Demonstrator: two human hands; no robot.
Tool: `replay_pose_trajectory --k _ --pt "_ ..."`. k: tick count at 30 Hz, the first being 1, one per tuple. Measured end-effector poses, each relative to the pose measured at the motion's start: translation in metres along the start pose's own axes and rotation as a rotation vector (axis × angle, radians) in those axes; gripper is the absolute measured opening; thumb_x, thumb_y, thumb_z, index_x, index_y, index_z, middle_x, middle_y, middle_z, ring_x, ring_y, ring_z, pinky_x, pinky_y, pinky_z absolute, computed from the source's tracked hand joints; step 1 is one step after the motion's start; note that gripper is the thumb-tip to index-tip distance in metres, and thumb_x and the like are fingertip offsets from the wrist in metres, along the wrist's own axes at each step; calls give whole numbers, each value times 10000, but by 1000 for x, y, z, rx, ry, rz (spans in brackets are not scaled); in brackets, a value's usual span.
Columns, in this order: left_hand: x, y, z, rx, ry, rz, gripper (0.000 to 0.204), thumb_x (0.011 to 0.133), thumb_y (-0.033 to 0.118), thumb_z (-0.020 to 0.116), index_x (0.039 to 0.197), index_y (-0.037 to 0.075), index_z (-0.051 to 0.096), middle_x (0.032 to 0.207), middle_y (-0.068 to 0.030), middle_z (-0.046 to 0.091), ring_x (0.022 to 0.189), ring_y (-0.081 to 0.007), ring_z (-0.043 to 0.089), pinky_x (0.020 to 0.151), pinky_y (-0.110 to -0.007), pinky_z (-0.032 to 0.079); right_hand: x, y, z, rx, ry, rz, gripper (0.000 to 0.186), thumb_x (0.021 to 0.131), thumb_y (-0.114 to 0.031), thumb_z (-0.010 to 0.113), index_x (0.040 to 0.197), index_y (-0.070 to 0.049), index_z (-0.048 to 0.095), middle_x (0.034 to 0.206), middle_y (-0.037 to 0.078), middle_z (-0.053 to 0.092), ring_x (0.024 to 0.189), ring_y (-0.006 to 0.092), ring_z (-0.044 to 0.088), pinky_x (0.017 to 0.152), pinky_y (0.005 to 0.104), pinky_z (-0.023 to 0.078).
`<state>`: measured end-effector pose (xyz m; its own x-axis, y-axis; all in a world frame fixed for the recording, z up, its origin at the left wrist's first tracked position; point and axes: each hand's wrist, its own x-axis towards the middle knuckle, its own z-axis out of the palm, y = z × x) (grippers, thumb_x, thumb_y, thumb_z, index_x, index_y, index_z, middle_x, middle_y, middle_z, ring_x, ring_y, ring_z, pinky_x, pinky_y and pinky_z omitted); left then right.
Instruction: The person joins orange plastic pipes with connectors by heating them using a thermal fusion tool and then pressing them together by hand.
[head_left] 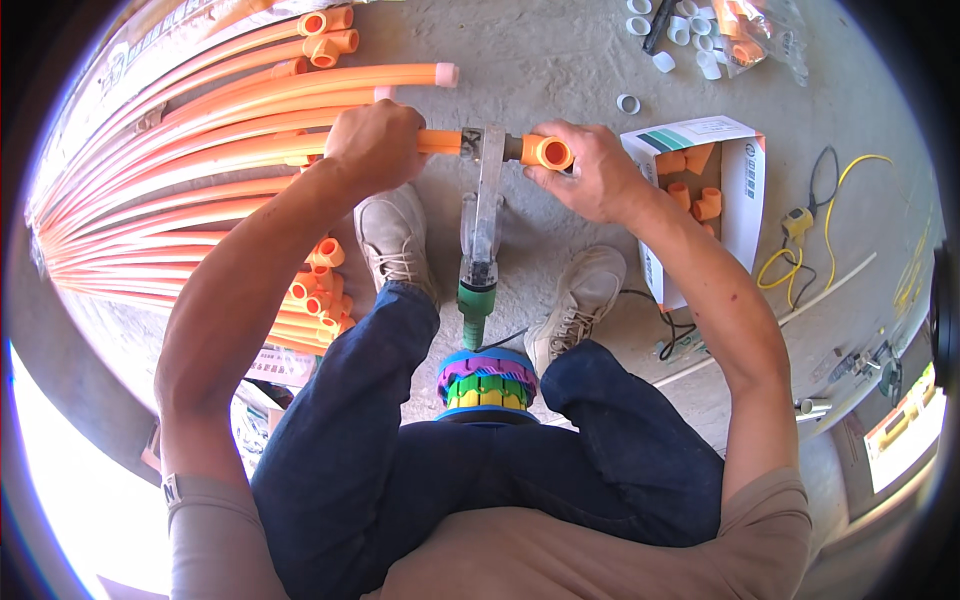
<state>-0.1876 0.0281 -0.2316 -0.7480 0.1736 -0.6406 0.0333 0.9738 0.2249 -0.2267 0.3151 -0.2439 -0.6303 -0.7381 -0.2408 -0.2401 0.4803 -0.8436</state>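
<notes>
Pipe (pixel 440 142) is gripped by left hand (pixel 374 148), fitting (pixel 536 151) by right hand (pixel 597 178), against heating tool (pixel 487 190) (apparently softening); straight pull-off seems needed next

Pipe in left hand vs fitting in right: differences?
Shape: the orange pipe is a straight tube; the orange fitting is stubby, with a round opening facing the camera.
Grip: the left hand wraps over the pipe; the right hand pinches the fitting between thumb and fingers.
Side: the pipe is left of the green-bodied tool, the fitting right.
Shared: both orange, both hand-held.
</notes>
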Motion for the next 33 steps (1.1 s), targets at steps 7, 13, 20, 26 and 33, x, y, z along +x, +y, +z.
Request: replay_pose_trajectory --k 7,13,20,26,33 --pt "-2 2 -2 28 34 23 231 866 325 710 933 115 778 849 -166 743 807 -368 733 745 -476 591 1 -3 -2 -6 -21 31 342 852 -148 794 1113 17 645 886 215 723 829 383 722 742 410 558" --pt "-2 4 -2 47 27 28 229 874 316 698 946 112 776 852 -163 747 805 -366 737 743 -470 595 1 -3 -1 7 -18 52 359 851 -191 793 1110 19 660 900 232 722 837 395 717 752 427 559" --pt "-2 6 -2 45 41 20 227 865 306 696 938 104 770 849 -164 746 796 -364 736 735 -469 597 3 -1 -3 4 -52 63 325 857 -161 799 1090 17 659 880 203 728 810 341 728 735 391 555" --pt "-2 7 1 72 36 26 217 861 288 686 906 91 767 867 -140 739 788 -347 740 705 -465 605 4 1 -2 74 -81 90 319 862 -167 799 1086 14 662 863 178 729 799 295 726 743 374 553" --pt "-2 9 -3 82 18 19 209 862 283 682 919 100 766 885 -143 739 810 -344 742 711 -466 605 6 -2 -5 131 -78 126 306 855 -231 793 1030 -3 688 886 208 731 820 359 719 755 414 555"
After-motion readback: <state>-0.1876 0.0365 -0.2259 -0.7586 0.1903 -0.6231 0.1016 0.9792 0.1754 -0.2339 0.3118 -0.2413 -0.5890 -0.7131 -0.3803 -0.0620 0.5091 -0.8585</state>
